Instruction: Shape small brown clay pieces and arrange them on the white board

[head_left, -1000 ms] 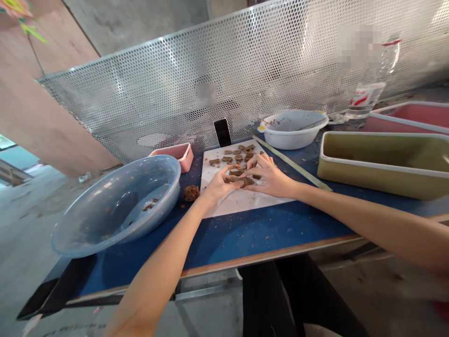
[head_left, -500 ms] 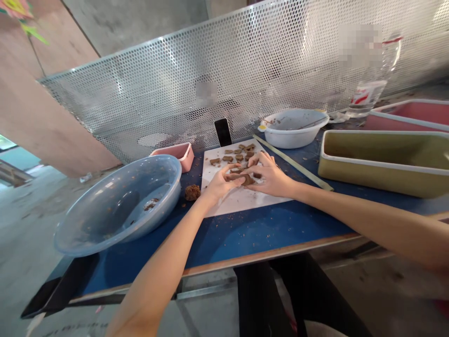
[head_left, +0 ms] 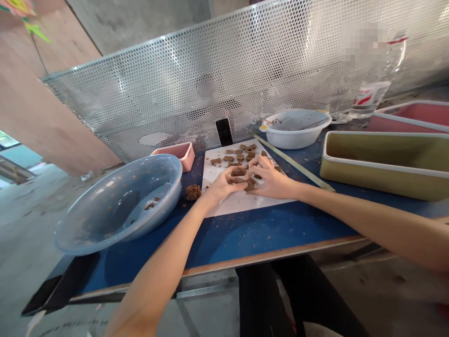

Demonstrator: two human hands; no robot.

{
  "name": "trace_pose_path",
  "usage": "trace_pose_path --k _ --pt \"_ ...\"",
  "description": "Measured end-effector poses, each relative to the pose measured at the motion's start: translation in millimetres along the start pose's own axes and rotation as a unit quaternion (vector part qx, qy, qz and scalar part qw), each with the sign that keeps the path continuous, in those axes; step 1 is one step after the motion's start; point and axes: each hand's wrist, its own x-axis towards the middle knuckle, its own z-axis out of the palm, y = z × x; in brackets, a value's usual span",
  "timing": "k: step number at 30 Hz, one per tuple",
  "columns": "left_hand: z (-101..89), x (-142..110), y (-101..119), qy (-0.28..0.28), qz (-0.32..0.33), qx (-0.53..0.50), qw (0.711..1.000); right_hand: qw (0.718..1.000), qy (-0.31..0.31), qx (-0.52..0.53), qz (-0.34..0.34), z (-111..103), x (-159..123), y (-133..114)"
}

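Observation:
Both my hands are over a white board (head_left: 224, 209) on the blue table, fingers curled around a brown clay-like piece (head_left: 250, 186). My left hand (head_left: 222, 185) presses its near left side with thumb and fingers. From the right, my right hand (head_left: 269, 181) pinches the same piece, its fingers arched over it and partly hiding it. Several small brown bone-shaped pieces (head_left: 229, 159) lie on the board beyond my fingers. Left of the board sits a rough brown lump (head_left: 192, 192).
A blue basin (head_left: 159, 217) stands left, a small pink box (head_left: 188, 159) behind it. A phone (head_left: 223, 132) leans at the mesh panel (head_left: 147, 98). Rightward are a pale stick (head_left: 298, 163), white bowl (head_left: 294, 140), olive planter (head_left: 379, 174), pink planter (head_left: 400, 124) and bottle (head_left: 372, 96).
My fingers have shifted slightly around the brown piece, and the left hand sits a little lower and further right. The view has tilted slightly; the other things stay put.

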Motion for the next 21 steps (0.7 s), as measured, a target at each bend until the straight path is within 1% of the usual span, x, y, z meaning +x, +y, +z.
trace_pose_path --k 2,4,8,10,14,18,21 --pt "0.4 -0.5 -0.3 0.004 0.008 0.016 1.0 1.0 0.003 -0.003 0.016 2.5 -0.4 -2.2" --pt "0.8 -0.9 -1.3 0.009 0.014 0.032 0.999 1.0 -0.014 -0.004 0.02 2.3 -1.0 -4.6" --pt "0.7 -0.2 -4.0 0.008 0.009 0.036 0.999 0.999 -0.051 0.0 -0.014 -2.7 -1.7 -6.3" --pt "0.4 1.0 -5.0 0.009 0.009 0.018 1.0 0.999 -0.038 -0.005 -0.027 -4.3 -1.1 -5.1" --pt "0.6 3.5 -5.8 0.019 0.0 -0.037 0.999 0.999 0.02 -0.013 -0.032 -2.7 0.7 -3.5" --pt "1.7 3.9 -4.9 -0.001 -0.003 -0.048 0.999 0.998 0.056 -0.021 0.008 0.2 1.1 -8.5" --pt "2.1 2.4 -3.1 -0.005 0.001 -0.05 0.999 0.998 0.042 -0.018 0.039 -2.1 0.6 -12.6"
